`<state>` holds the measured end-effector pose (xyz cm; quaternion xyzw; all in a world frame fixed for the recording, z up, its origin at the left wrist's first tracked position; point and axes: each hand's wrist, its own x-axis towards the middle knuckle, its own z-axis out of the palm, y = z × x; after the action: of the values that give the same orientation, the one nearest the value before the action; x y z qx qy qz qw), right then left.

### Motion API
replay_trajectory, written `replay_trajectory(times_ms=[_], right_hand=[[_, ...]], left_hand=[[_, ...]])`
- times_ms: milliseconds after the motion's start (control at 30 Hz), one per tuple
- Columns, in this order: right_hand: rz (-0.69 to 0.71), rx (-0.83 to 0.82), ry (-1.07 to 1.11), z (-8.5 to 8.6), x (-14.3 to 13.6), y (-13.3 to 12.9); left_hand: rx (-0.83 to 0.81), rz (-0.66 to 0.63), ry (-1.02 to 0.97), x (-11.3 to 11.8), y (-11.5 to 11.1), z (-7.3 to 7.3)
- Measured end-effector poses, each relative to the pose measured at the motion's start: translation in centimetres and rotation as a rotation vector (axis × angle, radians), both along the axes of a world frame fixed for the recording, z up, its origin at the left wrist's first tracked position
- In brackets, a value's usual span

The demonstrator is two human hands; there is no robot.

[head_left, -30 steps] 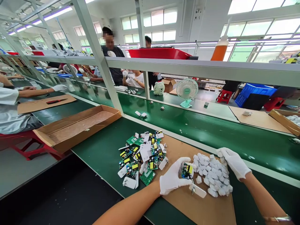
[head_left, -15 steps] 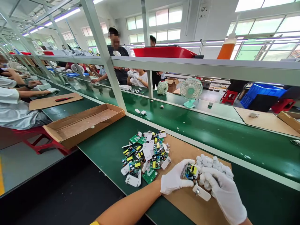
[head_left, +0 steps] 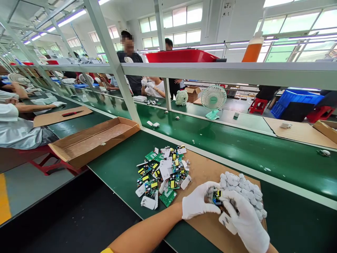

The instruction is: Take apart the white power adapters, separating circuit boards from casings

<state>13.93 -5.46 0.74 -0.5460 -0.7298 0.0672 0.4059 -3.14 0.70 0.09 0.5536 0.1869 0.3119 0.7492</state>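
Observation:
My left hand [head_left: 201, 202], in a white glove, grips a small green circuit board [head_left: 216, 197] with a yellow part and other components between thumb and fingers. My right hand [head_left: 243, 218], also gloved, has its fingers bent together against the board's right side; whatever they pinch is hidden. Below the board, partly covered by the right hand, hangs a white plastic plate [head_left: 226, 222] with metal on it. Behind the right hand lies a pile of white lumps [head_left: 243, 188] on a cardboard sheet [head_left: 201, 167]. Left of my hands is a heap of circuit boards [head_left: 168, 197] with white plates.
An open cardboard box [head_left: 97, 138] stands at the left. Beyond the bench runs a green conveyor belt [head_left: 223, 138] with small parts. A mint fan [head_left: 213, 98] stands across it. Overhead, a shelf [head_left: 210, 72] carries a red tray [head_left: 181, 56]. Co-workers sit left and opposite.
My right hand has shifted left and turned, its fingers now against the board, uncovering more white lumps. The white plate hangs more tilted. Small parts on the belt have moved left.

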Motion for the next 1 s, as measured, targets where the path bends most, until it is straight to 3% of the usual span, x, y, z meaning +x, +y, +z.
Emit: replay_trajectory(times_ms=[100, 233, 400, 533, 700, 867, 1000], right_hand=[[0.06, -0.002, -0.113, 0.4, 0.0, 0.0], [0.03, 0.03, -0.23, 0.8, -0.3, 0.1], [0.092, 0.162, -0.369, 1.1, -0.1, 0.3], [0.162, 0.071, -0.438, 1.8, 0.1, 0.2], [0.091, -0.082, -0.497, 2.6, -0.6, -0.1], [0.103, -0.299, -0.355, 2.4, -0.5, -0.5], [-0.03, -0.206, 0.044, 0.8, 0.9, -0.3]], left_hand=[[-0.012, -0.012, 0.038, 0.0, -0.1, 0.0], [-0.083, 0.015, 0.0, 0.1, -0.1, 0.0], [-0.09, -0.002, -0.036, 0.2, 0.0, -0.2], [-0.124, -0.014, 0.023, 0.2, -0.1, 0.0], [-0.095, -0.005, 0.038, 0.2, -0.3, 0.6], [-0.035, 0.024, -0.007, 0.3, -0.3, 0.1], [-0.046, 0.088, -0.118, 0.3, 0.1, 0.0]])
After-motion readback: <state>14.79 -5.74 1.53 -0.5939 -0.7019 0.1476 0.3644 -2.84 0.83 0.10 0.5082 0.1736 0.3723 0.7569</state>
